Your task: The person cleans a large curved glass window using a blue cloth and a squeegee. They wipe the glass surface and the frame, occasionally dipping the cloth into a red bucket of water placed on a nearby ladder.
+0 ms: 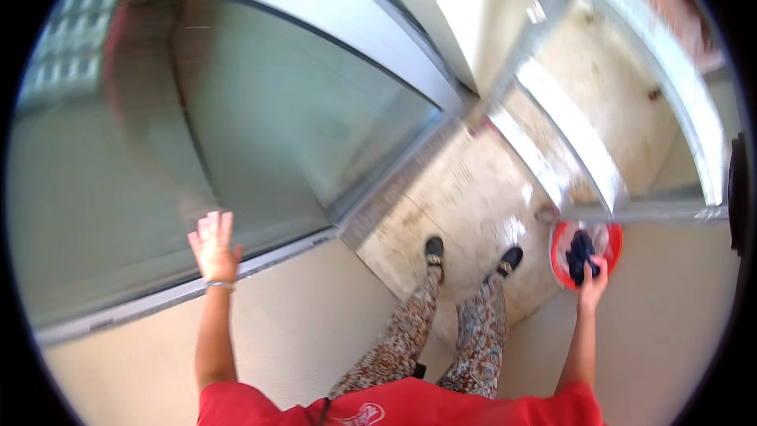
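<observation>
My right hand [592,284] grips a dark navy cloth [581,255], bunched up, above a red bucket [616,242]. Pale, whitish contents show inside the bucket behind the cloth; what they are is unclear. Off to the left, my left hand [215,245] is raised with its fingers spread and holds nothing. It is in front of the lower part of a large glass window pane [266,130], close to the sill. Whether the palm touches the glass cannot be told.
A metal stepladder [568,124] stands on the right beside the bucket. Below the window runs a metal frame sill [260,263] above a beige wall [295,313]. Underfoot are stained floor tiles [461,189] with wet-looking shiny patches.
</observation>
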A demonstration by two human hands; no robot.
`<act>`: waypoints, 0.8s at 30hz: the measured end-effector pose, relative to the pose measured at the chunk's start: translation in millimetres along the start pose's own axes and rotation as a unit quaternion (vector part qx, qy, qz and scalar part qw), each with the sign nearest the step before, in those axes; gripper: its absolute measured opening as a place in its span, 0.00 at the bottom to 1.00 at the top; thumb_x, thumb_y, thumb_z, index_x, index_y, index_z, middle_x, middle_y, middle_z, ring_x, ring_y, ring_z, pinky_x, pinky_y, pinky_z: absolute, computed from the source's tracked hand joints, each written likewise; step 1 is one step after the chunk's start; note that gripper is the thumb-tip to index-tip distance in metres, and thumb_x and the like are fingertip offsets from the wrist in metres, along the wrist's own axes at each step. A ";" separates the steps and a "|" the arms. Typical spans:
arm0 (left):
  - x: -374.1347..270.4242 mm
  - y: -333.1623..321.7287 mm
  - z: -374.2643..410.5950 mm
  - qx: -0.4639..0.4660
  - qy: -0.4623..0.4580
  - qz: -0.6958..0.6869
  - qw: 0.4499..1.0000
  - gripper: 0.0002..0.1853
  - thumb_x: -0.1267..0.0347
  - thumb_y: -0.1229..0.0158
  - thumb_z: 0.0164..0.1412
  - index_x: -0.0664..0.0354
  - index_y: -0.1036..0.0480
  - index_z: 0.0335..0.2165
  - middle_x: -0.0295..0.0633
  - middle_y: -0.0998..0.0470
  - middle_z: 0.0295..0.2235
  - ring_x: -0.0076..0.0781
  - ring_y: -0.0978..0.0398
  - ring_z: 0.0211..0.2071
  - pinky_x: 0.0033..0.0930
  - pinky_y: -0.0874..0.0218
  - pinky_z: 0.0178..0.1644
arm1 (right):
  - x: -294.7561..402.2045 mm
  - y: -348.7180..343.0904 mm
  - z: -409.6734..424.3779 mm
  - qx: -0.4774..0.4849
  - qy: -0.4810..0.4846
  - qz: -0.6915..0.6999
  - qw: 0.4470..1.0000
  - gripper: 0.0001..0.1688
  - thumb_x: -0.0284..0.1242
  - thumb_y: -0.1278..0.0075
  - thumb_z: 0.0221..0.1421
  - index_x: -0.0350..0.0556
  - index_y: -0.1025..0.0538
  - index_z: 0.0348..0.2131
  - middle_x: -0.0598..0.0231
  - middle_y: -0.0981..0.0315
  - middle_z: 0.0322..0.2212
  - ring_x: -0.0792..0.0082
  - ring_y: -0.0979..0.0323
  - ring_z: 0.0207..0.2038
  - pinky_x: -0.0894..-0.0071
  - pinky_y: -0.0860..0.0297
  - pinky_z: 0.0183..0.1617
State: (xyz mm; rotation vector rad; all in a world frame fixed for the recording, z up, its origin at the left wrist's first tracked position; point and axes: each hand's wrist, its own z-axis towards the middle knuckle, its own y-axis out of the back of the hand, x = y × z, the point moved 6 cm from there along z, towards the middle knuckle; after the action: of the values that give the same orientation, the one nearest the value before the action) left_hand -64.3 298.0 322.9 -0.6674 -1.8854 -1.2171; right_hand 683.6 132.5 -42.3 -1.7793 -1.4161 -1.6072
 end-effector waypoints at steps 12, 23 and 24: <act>64.0 39.8 -50.1 -0.169 -0.094 -0.171 0.966 0.47 0.54 0.38 0.52 0.47 0.51 0.66 0.23 0.55 0.68 0.24 0.58 0.68 0.47 0.65 0.70 | 575.9 -174.3 -94.4 0.235 0.253 0.353 0.870 0.09 0.17 0.46 0.53 0.41 0.27 0.36 0.55 0.29 0.44 0.64 0.33 0.52 0.66 0.40 0.58; 169.1 32.7 -76.6 -0.292 -0.053 -0.319 0.900 0.42 0.61 0.38 0.52 0.44 0.45 0.64 0.25 0.45 0.64 0.28 0.48 0.65 0.48 0.57 0.67 | 870.7 -304.3 -124.5 -0.201 0.479 0.292 0.803 0.18 0.32 0.59 0.64 0.50 0.28 0.51 0.55 0.36 0.52 0.54 0.44 0.59 0.53 0.49 0.63; 169.6 29.6 -75.1 -0.297 -0.053 -0.335 0.893 0.42 0.61 0.38 0.52 0.45 0.44 0.64 0.25 0.45 0.64 0.27 0.48 0.65 0.48 0.57 0.67 | 868.7 -320.0 -140.8 -0.199 0.423 0.289 0.836 0.19 0.33 0.58 0.63 0.51 0.30 0.52 0.55 0.38 0.54 0.53 0.46 0.60 0.49 0.51 0.63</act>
State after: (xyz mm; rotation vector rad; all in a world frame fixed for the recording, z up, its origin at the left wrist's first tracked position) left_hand -111.9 244.1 496.3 -0.3808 -1.8904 -2.2990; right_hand 215.1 532.1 663.1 -1.1782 -0.1222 -1.9957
